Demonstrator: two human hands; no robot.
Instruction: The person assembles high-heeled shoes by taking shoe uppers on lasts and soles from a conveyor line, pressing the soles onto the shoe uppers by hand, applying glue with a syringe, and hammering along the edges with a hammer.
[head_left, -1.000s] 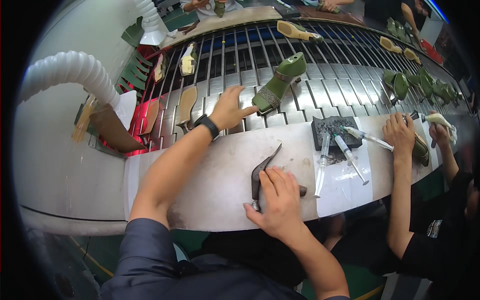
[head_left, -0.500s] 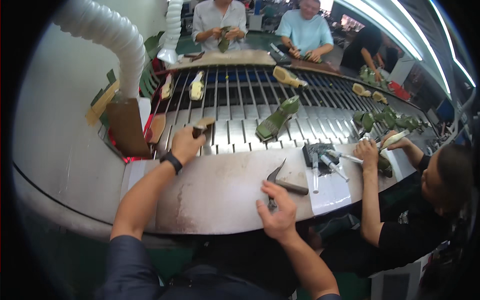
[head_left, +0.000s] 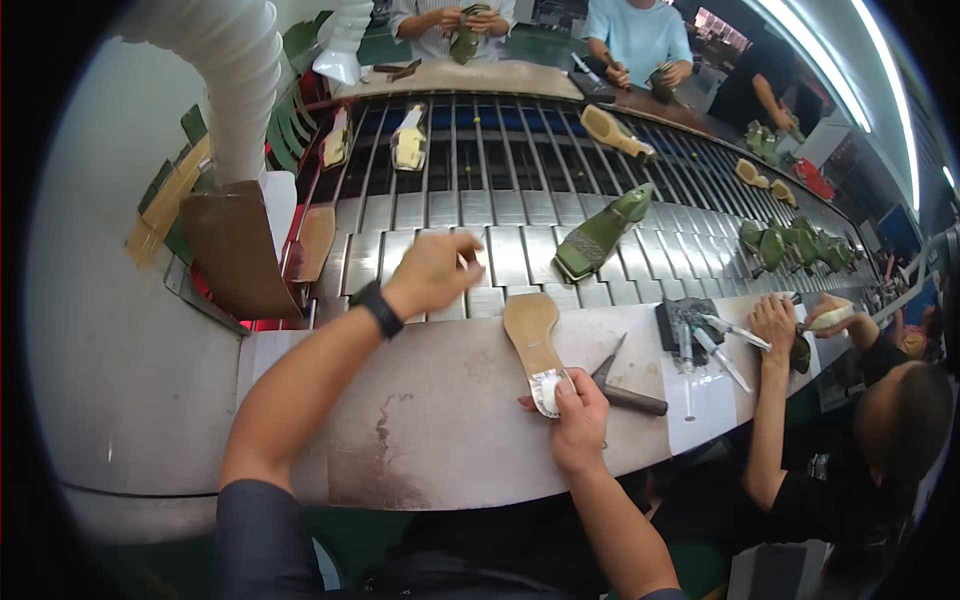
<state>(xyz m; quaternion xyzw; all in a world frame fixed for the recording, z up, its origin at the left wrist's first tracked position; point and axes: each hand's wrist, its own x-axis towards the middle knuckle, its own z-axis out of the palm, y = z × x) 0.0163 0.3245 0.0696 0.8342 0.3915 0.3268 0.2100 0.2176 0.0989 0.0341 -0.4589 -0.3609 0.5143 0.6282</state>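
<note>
My right hand [head_left: 580, 422] grips a tan shoe insole [head_left: 532, 328] by its heel end, which carries a whitish patch under the thumb. The wide forepart points away from me, over the near worktop. Right beside that hand lies a hammer [head_left: 636, 401] with a dark handle and a long pointed claw; part of its head is hidden. My left hand [head_left: 430, 277], a dark band on its wrist, hovers over the near edge of the slatted conveyor [head_left: 445, 210], fingers loosely bent and apart, holding nothing. Ahead to the right, a green shoe upper on a last [head_left: 603, 235] rests on the slats.
Several syringes [head_left: 720, 360] and a dark block [head_left: 683, 322] lie at the right, near a co-worker's hands [head_left: 775, 325]. Other soles [head_left: 612, 130] and green shoes [head_left: 795, 243] sit on the conveyor. A brown board [head_left: 240, 250] and white hose [head_left: 235, 90] stand left.
The insole has passed from my left hand to my right, which has closed on it. My left hand has moved right, without the insole. The view has shifted slightly.
</note>
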